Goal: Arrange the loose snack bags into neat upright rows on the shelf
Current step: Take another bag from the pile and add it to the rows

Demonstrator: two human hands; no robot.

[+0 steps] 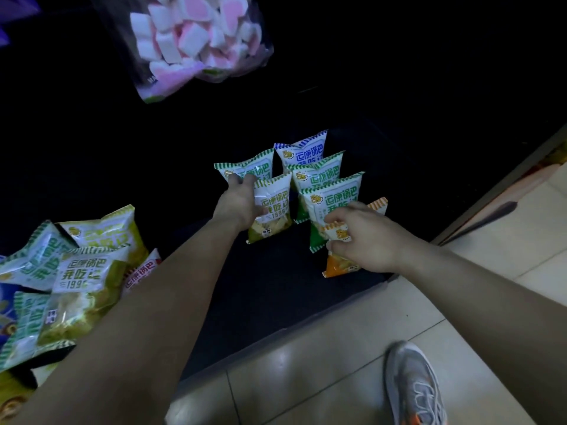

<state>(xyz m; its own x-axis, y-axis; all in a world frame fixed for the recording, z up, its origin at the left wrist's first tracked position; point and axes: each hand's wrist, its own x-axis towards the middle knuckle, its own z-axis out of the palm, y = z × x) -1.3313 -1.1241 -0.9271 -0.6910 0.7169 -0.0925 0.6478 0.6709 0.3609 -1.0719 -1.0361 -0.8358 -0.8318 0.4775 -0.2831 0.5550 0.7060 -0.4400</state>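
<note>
Fingers (339,240) of the right hand (365,237) pinch an orange snack bag (340,266) upright at the shelf (276,286) edge, the left hand (242,200) steadying a yellow-green bag (271,210) beside them; nudged, the rows behind could topple.

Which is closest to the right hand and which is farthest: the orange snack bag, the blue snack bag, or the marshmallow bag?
From the right hand:
1. Orange snack bag, in the hand, front of the right row.
2. Blue snack bag, upright at the back of that row.
3. Marshmallow bag, far up at the top, above the dark shelf.
</note>
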